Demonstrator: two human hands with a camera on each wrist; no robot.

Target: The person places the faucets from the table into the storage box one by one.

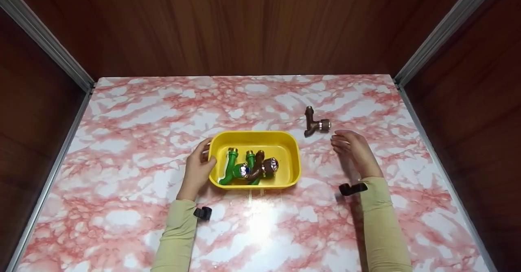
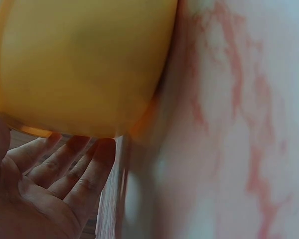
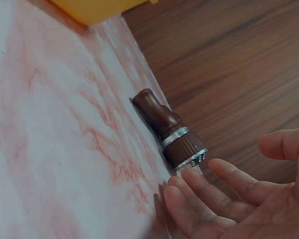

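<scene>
My left hand (image 1: 200, 167) grips the left side of a yellow plastic tub (image 1: 295, 162), thumb at the rim. In the left wrist view its fingers (image 2: 72, 169) touch the tub's outer wall. Inside the tub lie a green tap (image 1: 230, 166), a second green tap (image 1: 250, 155) partly hidden, and a brown tap (image 1: 257, 167) resting across it. Another brown tap (image 1: 311, 123) lies on the table, its ribbed knob facing right. My right hand (image 1: 355, 150) is beside that knob, fingers loosely spread and holding nothing. The right wrist view shows its fingertips right at the knob (image 3: 184, 149).
The table (image 1: 163, 101) has a red and white marbled top. Dark wood panels (image 1: 244, 27) stand behind it and on both sides, with metal strips (image 1: 447, 19) at the corners. A black strap piece (image 1: 353, 189) sticks out from each wrist.
</scene>
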